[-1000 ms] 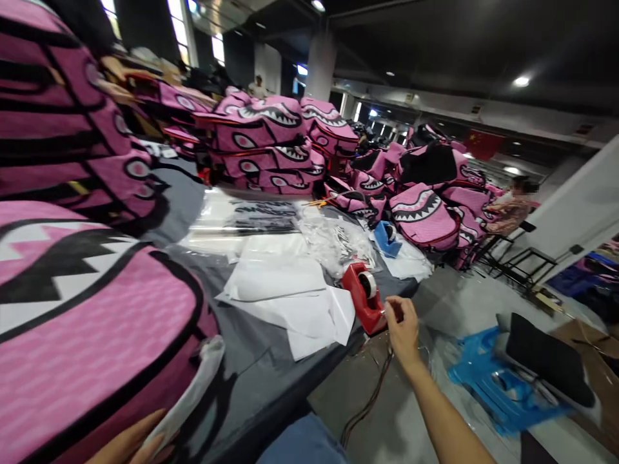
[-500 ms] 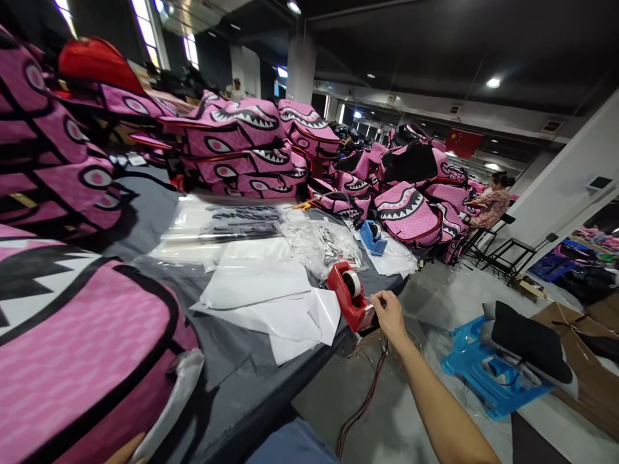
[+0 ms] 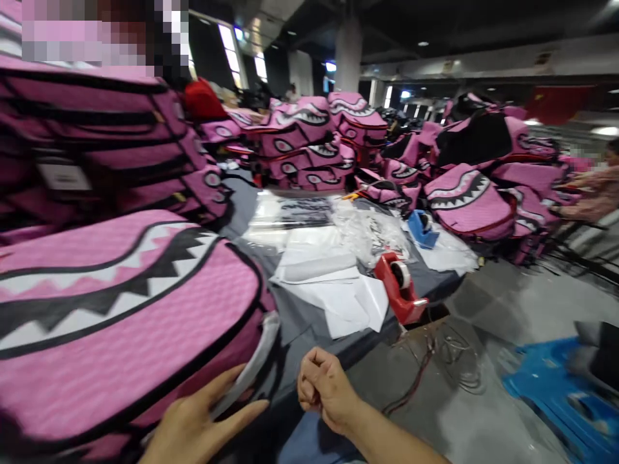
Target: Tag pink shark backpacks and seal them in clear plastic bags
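A pink backpack [image 3: 145, 348] with a printed shark mouth lies on its back at the near left of the table. My left hand [image 3: 198, 412] is at its lower edge, thumb and forefinger spread. Between them passes the backpack's whitish wrapped strap [image 3: 258, 348], not visibly pinched. Off the table's front edge, apart from the bag, my right hand [image 3: 326, 386] is closed, fingers curled together; whatever they hold is hidden. Farther out stands a red tape dispenser [image 3: 399, 299] with a white roll, beside loose white sheets [image 3: 338, 290].
Clear plastic bags [image 3: 372, 232] and a blue tape dispenser [image 3: 423, 229] lie beyond. Stacked pink backpacks [image 3: 300, 138] line the back, with another pile [image 3: 120, 148] at left. Blue stools [image 3: 556, 380] and cables [image 3: 418, 374] are on the floor at right. A person [image 3: 594, 187] is at far right.
My right hand has left the red tape dispenser and come back near the backpack. More of my left hand shows at the strap. The view has turned left.
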`<action>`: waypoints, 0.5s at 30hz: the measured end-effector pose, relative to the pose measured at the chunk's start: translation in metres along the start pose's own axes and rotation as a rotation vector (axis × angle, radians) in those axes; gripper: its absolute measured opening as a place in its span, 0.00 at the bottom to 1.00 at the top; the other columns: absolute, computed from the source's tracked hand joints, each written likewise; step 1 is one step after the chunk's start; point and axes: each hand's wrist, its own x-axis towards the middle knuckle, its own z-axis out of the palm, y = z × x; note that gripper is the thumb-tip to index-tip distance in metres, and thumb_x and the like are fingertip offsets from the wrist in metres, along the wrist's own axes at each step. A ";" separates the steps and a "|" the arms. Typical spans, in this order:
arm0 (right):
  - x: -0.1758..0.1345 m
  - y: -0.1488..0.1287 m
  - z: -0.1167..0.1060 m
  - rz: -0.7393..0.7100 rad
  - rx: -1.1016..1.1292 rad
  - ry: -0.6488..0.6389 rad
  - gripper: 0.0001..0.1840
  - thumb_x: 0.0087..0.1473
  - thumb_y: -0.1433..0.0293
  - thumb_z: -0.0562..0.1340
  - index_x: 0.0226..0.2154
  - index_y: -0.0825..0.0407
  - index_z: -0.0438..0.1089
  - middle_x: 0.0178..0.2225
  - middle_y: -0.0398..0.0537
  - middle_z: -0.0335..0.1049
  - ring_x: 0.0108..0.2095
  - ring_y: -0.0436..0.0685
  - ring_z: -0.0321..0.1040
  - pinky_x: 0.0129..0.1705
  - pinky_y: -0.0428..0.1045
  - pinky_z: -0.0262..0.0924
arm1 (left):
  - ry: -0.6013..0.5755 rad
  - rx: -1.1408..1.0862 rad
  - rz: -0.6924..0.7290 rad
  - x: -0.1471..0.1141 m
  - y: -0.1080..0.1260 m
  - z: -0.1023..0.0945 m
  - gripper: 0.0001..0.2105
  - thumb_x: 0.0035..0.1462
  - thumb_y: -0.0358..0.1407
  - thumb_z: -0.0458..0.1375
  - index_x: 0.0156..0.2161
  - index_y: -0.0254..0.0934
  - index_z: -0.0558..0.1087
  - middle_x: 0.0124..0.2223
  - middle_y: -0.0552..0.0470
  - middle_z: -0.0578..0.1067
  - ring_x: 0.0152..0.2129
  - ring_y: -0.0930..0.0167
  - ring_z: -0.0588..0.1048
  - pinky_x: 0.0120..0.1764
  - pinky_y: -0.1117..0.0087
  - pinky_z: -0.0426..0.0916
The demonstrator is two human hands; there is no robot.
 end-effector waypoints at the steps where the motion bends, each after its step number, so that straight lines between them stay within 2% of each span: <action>1: 0.004 0.007 0.012 0.003 -0.019 -0.067 0.34 0.43 0.40 0.72 0.28 0.48 0.58 0.14 0.30 0.54 0.15 0.43 0.43 0.19 0.42 0.39 | -0.023 -0.030 -0.017 -0.003 0.007 -0.002 0.29 0.38 0.55 0.69 0.45 0.43 0.81 0.39 0.56 0.85 0.38 0.60 0.84 0.38 0.73 0.78; 3: 0.014 0.018 0.027 -0.033 -0.121 -0.108 0.35 0.43 0.37 0.70 0.28 0.49 0.58 0.15 0.30 0.56 0.16 0.43 0.45 0.20 0.42 0.41 | -0.040 -0.077 -0.009 -0.004 0.019 -0.001 0.28 0.37 0.51 0.71 0.46 0.43 0.80 0.40 0.56 0.85 0.38 0.60 0.84 0.40 0.71 0.79; 6: 0.027 0.032 0.034 -0.096 -0.243 -0.091 0.36 0.45 0.34 0.66 0.27 0.49 0.59 0.18 0.32 0.56 0.18 0.44 0.50 0.22 0.42 0.45 | 0.020 -0.062 0.035 -0.002 0.023 0.006 0.24 0.39 0.48 0.71 0.45 0.45 0.80 0.39 0.57 0.85 0.36 0.61 0.84 0.38 0.71 0.79; 10: 0.032 0.046 0.031 -0.091 -0.302 -0.068 0.35 0.48 0.33 0.62 0.28 0.48 0.58 0.19 0.33 0.58 0.18 0.45 0.51 0.22 0.43 0.47 | 0.108 -0.083 0.093 -0.004 0.016 0.010 0.16 0.50 0.51 0.64 0.40 0.45 0.81 0.36 0.57 0.85 0.33 0.64 0.84 0.34 0.75 0.77; 12: 0.031 0.049 0.029 -0.077 -0.355 -0.079 0.34 0.50 0.34 0.61 0.30 0.48 0.59 0.19 0.34 0.59 0.18 0.45 0.51 0.22 0.43 0.47 | 0.111 -0.121 0.125 -0.004 0.013 0.008 0.15 0.55 0.51 0.60 0.39 0.45 0.81 0.34 0.56 0.85 0.30 0.66 0.84 0.33 0.77 0.76; 15: 0.031 0.048 0.026 -0.081 -0.433 -0.092 0.31 0.54 0.37 0.60 0.31 0.49 0.60 0.21 0.35 0.62 0.18 0.45 0.54 0.21 0.43 0.49 | 0.083 -0.123 0.157 -0.002 0.013 0.005 0.14 0.55 0.48 0.61 0.41 0.44 0.81 0.29 0.57 0.83 0.26 0.69 0.83 0.30 0.79 0.75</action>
